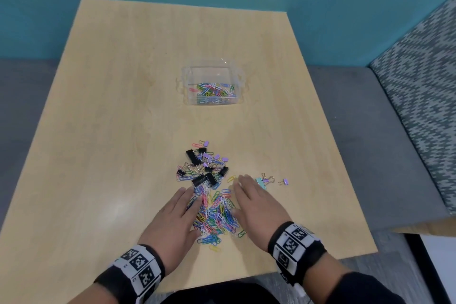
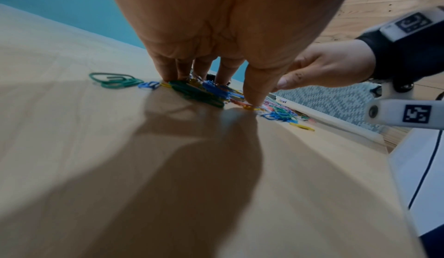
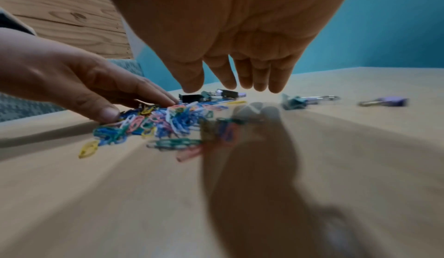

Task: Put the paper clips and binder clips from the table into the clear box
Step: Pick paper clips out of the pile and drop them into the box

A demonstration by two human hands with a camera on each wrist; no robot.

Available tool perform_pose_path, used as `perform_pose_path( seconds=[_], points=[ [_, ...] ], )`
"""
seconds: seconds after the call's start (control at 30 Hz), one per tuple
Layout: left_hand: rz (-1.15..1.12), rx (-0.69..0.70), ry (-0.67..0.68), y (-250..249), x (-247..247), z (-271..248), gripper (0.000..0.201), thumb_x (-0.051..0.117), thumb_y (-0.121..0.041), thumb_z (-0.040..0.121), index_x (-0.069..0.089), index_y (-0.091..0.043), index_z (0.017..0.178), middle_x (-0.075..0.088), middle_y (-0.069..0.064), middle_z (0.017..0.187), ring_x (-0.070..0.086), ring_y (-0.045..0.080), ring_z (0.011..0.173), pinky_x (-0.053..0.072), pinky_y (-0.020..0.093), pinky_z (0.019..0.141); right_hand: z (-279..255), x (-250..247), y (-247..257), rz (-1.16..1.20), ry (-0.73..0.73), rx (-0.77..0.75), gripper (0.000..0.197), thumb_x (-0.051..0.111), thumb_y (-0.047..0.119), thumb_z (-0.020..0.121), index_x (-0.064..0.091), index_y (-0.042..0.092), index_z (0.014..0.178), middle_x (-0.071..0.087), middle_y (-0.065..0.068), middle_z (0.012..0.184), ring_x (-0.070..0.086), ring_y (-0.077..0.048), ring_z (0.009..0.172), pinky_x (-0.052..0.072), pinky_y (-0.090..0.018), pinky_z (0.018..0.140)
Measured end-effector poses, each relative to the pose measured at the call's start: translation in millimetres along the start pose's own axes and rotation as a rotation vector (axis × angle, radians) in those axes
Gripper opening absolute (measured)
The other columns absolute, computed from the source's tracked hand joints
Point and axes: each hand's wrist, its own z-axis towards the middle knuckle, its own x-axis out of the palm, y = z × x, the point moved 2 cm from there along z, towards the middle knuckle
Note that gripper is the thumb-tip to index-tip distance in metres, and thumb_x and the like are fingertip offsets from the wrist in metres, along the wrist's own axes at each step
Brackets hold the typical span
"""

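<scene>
My left hand (image 1: 172, 222) lies flat, fingers straight, tips pressing the paper clips (image 1: 214, 215) on the table (image 1: 111, 131). My right hand (image 1: 254, 207) hovers just beside the heap, fingers straight, holding nothing. Binder clips (image 1: 202, 168) sit just beyond the heap. The box (image 1: 212, 86) stands farther off with some clips inside.

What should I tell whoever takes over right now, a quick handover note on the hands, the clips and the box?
Left hand: open, fingertips on the paper clip pile.
Right hand: open, just above the table beside the pile, holding nothing.
Clear box: farther back on the table, holding some paper clips only.
Left: the pile, the black and purple binder clips behind it, and a teal binder clip and purple binder clip to the right.
</scene>
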Motion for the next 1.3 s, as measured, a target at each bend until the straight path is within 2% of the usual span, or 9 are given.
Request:
perform_pose_path(
  seconds=[0.1,0.23,0.33,0.5,0.57,0.73,0.87,1.13,1.3],
  points=[
    [-0.01,-0.011,-0.001,-1.7,-2.0,5.4,0.066,0.038,-0.051,0.08,0.043,-0.015,0.136,0.04,0.012,0.144,0.032,0.029,0.134,0.041,0.043,0.101,18.2,4.5,21.2,0.042,0.036,0.007,0.068,0.027,0.047,0.096,0.016,0.005,0.148,0.012,-0.015,0.157,0.006,-0.028,0.145,0.013,-0.041,0.118],
    [-0.013,0.013,0.0,-4.0,-7.8,13.2,0.065,0.039,-0.051,0.079,0.05,-0.013,0.131,0.047,0.011,0.14,0.04,0.03,0.129,0.045,0.042,0.098,10.2,20.0,38.2,0.023,0.082,-0.068,0.07,0.023,0.049,0.091,0.019,0.005,0.146,0.023,-0.016,0.152,0.012,-0.031,0.143,0.02,-0.044,0.115],
    [-0.039,0.029,-0.009,-0.5,-10.9,7.5,0.065,0.04,-0.053,0.081,0.049,-0.015,0.132,0.048,0.007,0.139,0.038,0.028,0.129,0.045,0.042,0.098,-17.7,19.7,36.2,0.101,0.013,-0.12,0.059,0.036,0.043,0.092,0.028,0.012,0.142,0.033,-0.009,0.146,0.022,-0.027,0.14,0.028,-0.042,0.112],
    [-0.151,-0.156,0.031,3.2,-9.9,-21.1,0.097,0.055,-0.067,0.075,0.006,-0.028,0.15,0.004,0.003,0.156,-0.001,0.026,0.143,0.007,0.032,0.113,-61.7,33.6,14.2,0.091,0.059,0.12,0.088,0.053,0.052,0.079,0.009,0.023,0.149,0.018,-0.008,0.156,0.013,-0.029,0.144,0.03,-0.044,0.111],
    [-0.095,-0.153,0.056,-3.9,-4.3,-22.0,0.107,0.06,-0.067,0.071,0.0,-0.027,0.15,0.002,0.005,0.157,-0.001,0.029,0.144,0.01,0.035,0.112,-61.3,36.8,21.6,0.026,0.098,0.122,0.105,0.065,0.058,0.067,0.013,0.021,0.15,0.026,-0.011,0.154,0.025,-0.033,0.141,0.039,-0.043,0.104],
    [0.028,-0.101,0.013,-20.4,0.5,0.6,0.103,0.082,-0.049,0.055,0.037,-0.011,0.14,0.041,0.017,0.143,0.039,0.036,0.131,0.04,0.039,0.1,-19.7,30.4,50.4,-0.028,0.003,0.081,0.094,0.073,0.048,0.068,0.03,0.016,0.145,0.036,-0.009,0.149,0.036,-0.033,0.135,0.05,-0.042,0.088],
    [0.022,-0.092,-0.014,-21.4,-2.9,14.8,0.085,0.081,-0.041,0.058,0.047,-0.011,0.129,0.048,0.016,0.134,0.048,0.037,0.117,0.052,0.046,0.084,3.5,23.4,58.0,-0.05,0.011,0.046,0.079,0.076,0.026,0.066,0.041,0.012,0.136,0.045,-0.012,0.139,0.045,-0.037,0.124,0.051,-0.045,0.083],
    [0.047,-0.052,-0.052,-14.6,-13.0,30.1,0.045,0.079,-0.016,0.059,0.059,-0.018,0.099,0.054,0.005,0.094,0.044,0.026,0.078,0.05,0.038,0.057,20.1,5.7,51.1,-0.106,0.017,-0.068,0.041,0.056,0.002,0.054,0.057,0.012,0.094,0.053,-0.009,0.088,0.05,-0.029,0.078,0.046,-0.034,0.054],
    [0.085,-0.035,0.018,-9.7,-19.5,33.8,0.04,0.073,-0.003,0.047,0.057,-0.023,0.078,0.049,-0.002,0.081,0.044,0.02,0.067,0.041,0.029,0.046,27.1,-5.6,45.3,-0.108,0.094,-0.097,0.044,0.071,-0.001,0.041,0.054,0.014,0.079,0.053,-0.008,0.079,0.052,-0.027,0.068,0.027,-0.028,0.048]
  ],
)
